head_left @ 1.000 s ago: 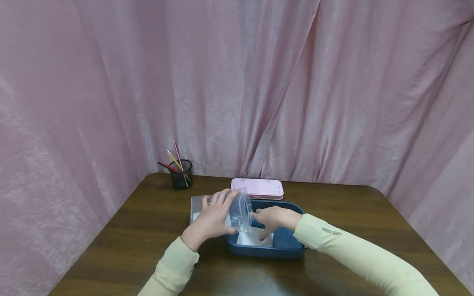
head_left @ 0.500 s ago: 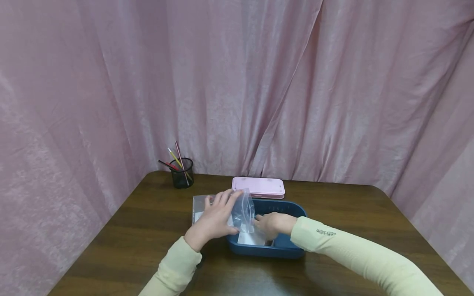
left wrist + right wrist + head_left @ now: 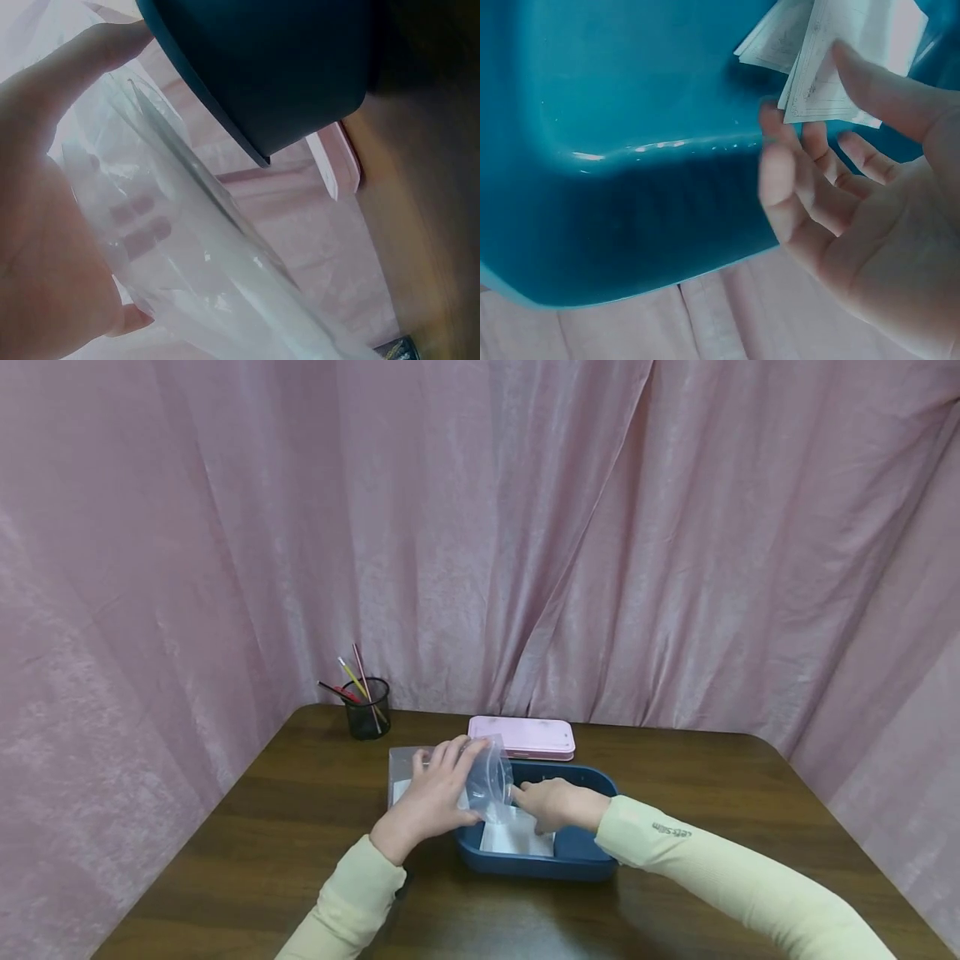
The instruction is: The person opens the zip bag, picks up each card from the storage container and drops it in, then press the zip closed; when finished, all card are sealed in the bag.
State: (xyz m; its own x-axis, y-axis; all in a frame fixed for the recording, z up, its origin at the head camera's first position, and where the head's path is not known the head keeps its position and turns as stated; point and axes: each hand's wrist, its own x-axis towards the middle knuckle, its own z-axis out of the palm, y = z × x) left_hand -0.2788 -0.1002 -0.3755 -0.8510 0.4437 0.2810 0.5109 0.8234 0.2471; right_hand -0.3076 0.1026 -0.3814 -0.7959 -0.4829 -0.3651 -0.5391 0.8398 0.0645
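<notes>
Where writing can be read at all, it is only on the right sleeve (image 3: 667,829), where small dark letters are printed, seemingly "let's slim", though they are too small to be sure of. Faint ruled print is seen on the papers (image 3: 832,52) in the right wrist view, but no word can be made out.

A clear bag (image 3: 489,779) is held up by the left hand (image 3: 431,797) over the left end of the blue tub (image 3: 581,852); the fingers are curled loosely round the bag's back, the thumb at its front. In the left wrist view the fingers are seen blurred through the plastic, and the bag's lower edge is cut off.

The right hand (image 3: 557,802) is lowered into the tub just beside the bag, its fingers bent, slightly spread, with their tips at the white papers (image 3: 516,839); whether a sheet is pinched cannot be told.

A grey sheet (image 3: 401,768) is mostly hidden behind the left hand. A pink case (image 3: 522,737) lies behind the tub, and a pen cup (image 3: 366,708) stands well apart, on the table (image 3: 300,827).
</notes>
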